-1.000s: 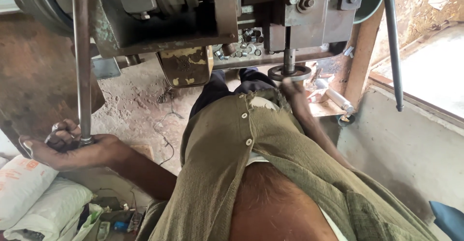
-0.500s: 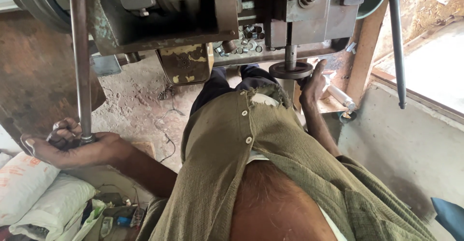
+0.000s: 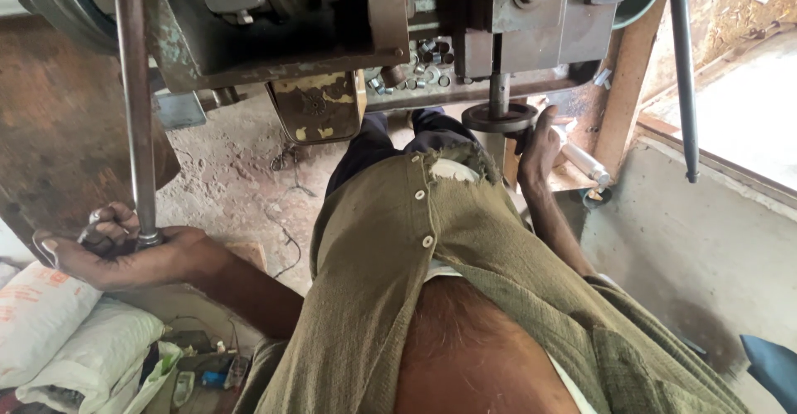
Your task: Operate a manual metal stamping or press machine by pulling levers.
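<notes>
While the person is looking down over an olive button shirt point(image 3: 465, 264), the left hand point(image 3: 124, 252) is curling its fingers around the lower end of a long upright steel lever point(image 3: 133, 107), gripping it just above the small collar at its foot. That lever is rising straight up past the grey machine body point(image 3: 332, 15) and out of view at the top. The right hand point(image 3: 540, 148) is reaching up under the machine, its fingers lying against the rim of a dark round disc point(image 3: 498, 117) that is sitting on a vertical spindle point(image 3: 498, 82); the thumb side is touching the disc edge, but whether the fingers are closing fully around it cannot be told. Behind the disc, a tray holding several small metal rings point(image 3: 415, 69) is sitting under the machine frame. 1 thin dark rod point(image 3: 682, 73) is hanging down at the far right, beside a wooden post point(image 3: 623, 98). White sacks point(image 3: 58, 331) are lying at the lower left, below the left forearm.
</notes>
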